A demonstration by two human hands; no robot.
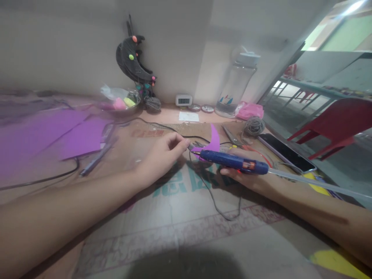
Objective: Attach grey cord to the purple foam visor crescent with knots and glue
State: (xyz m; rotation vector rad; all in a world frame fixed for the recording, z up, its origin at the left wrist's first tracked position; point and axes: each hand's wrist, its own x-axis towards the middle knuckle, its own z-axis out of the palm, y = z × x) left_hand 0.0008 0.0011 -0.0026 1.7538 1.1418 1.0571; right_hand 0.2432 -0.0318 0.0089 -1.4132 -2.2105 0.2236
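Pale wall (174,46) behind; printed cardboard (174,240) spread over the desk (167,110), with daylight and a red chair (340,120) off to the right. View blurred in places.

Right hand (247,179): fingers wrapped around a blue glue gun (232,161); the grip is partly hidden behind the barrel. Long axis of the gun runs across the body, nozzle to the left, rear to the right and slightly nearer the wearer. A translucent glue stick (319,184) trails out of the rear.

Left hand (162,157): thumb and forefinger meet in a pinch, just beside the nozzle. Cannot tell what, if anything, is between them; a thin grey strand (213,201) loops down onto the cardboard from near the fingertips.

Purple crescent (215,139): sits just beyond the gun, partly covered by the barrel. One horn points up toward the wall, the other curves left toward the pinch. From the left fingers it lies to the right; from the right hand, beyond and to the left. Its lower horn is nearer the left fingertips.

Key relation (judgement): nozzle, lower horn and left fingertips crowd one small spot, nozzle aimed at the pinch. Contact between nozzle and crescent cannot be told; clearance for the left fingertips looks slight.
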